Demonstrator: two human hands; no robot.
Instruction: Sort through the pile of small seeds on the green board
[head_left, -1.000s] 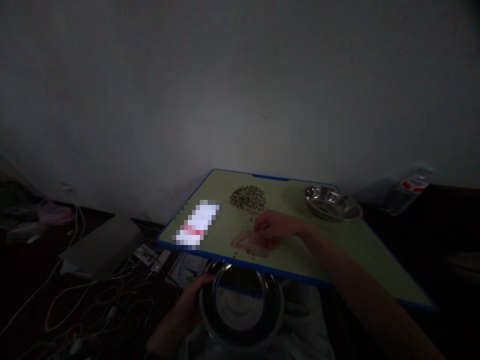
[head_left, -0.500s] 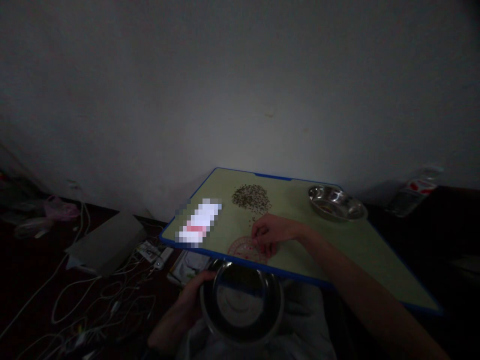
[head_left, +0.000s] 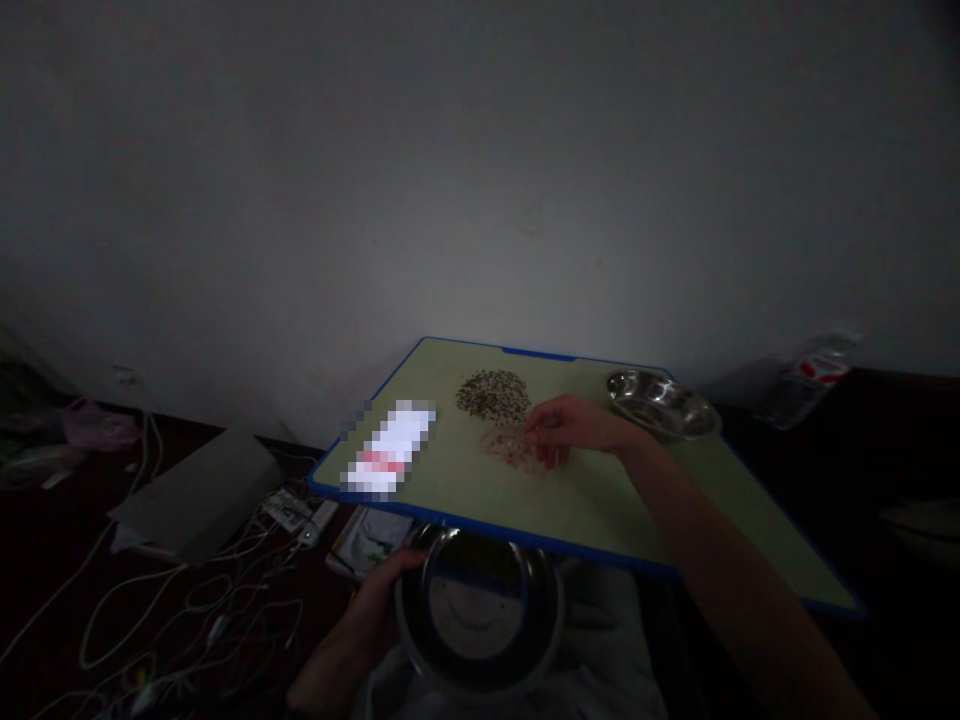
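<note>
My right hand reaches over the table from the right, its fingers closed on a clear plastic protractor with red markings, blurred by motion. Just beyond the protractor lies a loose pile of small dark and pale seeds. Below the table's front edge, my left hand grips the left rim of a shiny metal bowl that rests at my lap. Its thumb lies over the rim, while the other fingers are hidden.
The table is pale green with a blue edge. A bright pixelated phone-like screen lies on its left. A second metal bowl stands back right, near a plastic bottle. Tangled cables and a grey box are on the floor.
My right hand has carried the protractor from the table's front edge away from me, close to the seed pile. My left hand still holds the bowl. The view has shifted slightly.
</note>
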